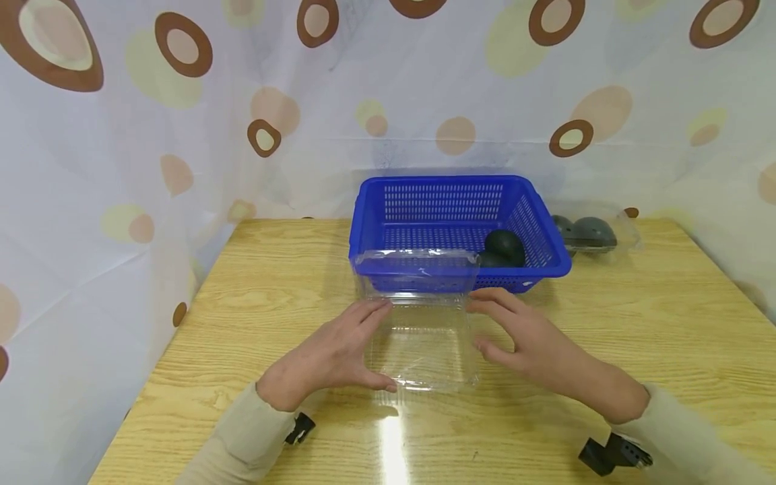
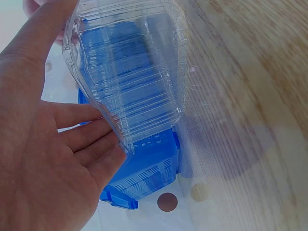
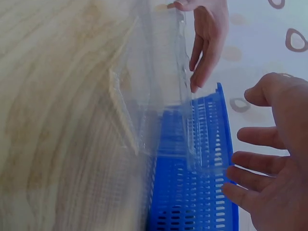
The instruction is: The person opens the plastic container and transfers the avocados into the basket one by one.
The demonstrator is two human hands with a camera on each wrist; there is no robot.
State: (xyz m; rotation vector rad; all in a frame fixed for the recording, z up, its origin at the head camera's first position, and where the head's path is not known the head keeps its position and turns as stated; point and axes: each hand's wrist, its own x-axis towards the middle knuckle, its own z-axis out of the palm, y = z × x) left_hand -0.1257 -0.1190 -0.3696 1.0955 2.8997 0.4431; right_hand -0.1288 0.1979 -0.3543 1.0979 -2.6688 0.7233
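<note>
Two bare grips were at work here, and between them sat one box, the clear, rectangular plastic clamshell container [image 1: 418,350], front and centre over the pale, wood-grained tabletop [image 1: 291,269]! Its single see-through hinged lid [image 1: 418,269] stood raised at the back, right in front of one blue, rectangular, slotted plastic basket [image 1: 448,180]. On the left side, the left grip [image 1: 333,347] was spread along the container, four fingers nearly straight against the outside of the rim, one thumb out at the near corner. Over on the right, the right grip [image 1: 533,340] was spread too, thumb and four fingers well parted, just beside the container's right edge; whether a fingertip brushed the plastic, I couldn't tell. Into the basket, and the count was two: two dark green, oval, avocado-like fruits [image 1: 505,246], bunched at the right end, one partly hidden behind the raised lid. And beyond the basket's right side, a second clear plastic container [image 1: 627,232], with at least two dark rounded fruits [image 1: 595,232] showing; any more were too hard to make out. Two beige sleeves [image 1: 245,431], two black wrist devices [image 1: 300,428], one at each wrist, and behind it all one white cloth [image 1: 212,135], scattered with brown, peach and yellow-green blobs!
</note>
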